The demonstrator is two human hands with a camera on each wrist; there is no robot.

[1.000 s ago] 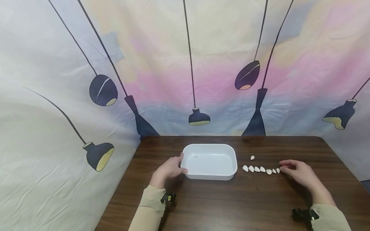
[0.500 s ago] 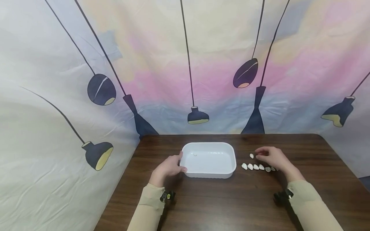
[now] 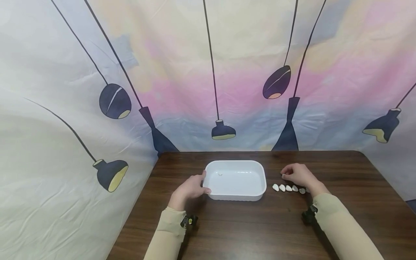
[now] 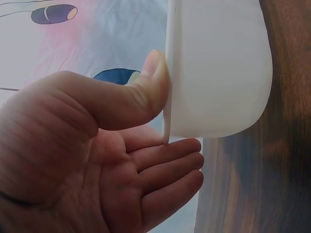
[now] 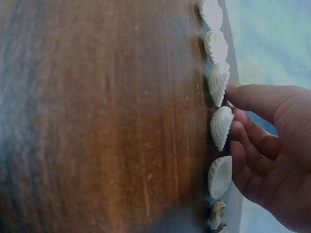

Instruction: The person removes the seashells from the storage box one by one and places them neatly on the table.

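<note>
My left hand (image 3: 190, 187) grips the left end of a white plastic tray (image 3: 237, 198), thumb at the rim and fingers along the outside in the left wrist view. Right of the tray, a row of white ribbed seashells (image 3: 282, 188) lies on the table. Behind this row my right hand (image 3: 300, 175) pinches a single seashell, mostly hidden by the fingertips. From the right wrist view, the thumb (image 5: 260, 99) and curled fingers are just beyond the row's shells (image 5: 222, 127). A sleeve and wrist cover the right end of the row in the head view.
The dark wooden table (image 3: 247, 231) reaches back to a hanging cloth (image 3: 182, 72) printed with lamps. A small pale thing (image 3: 220, 174) lies inside the tray at its back left. Darker small shells (image 5: 217, 214) end the row in the right wrist view.
My right hand has moved left and back from the row's right end to the lone shell behind it, and its fingers have closed on it. The left hand stays at the tray.
</note>
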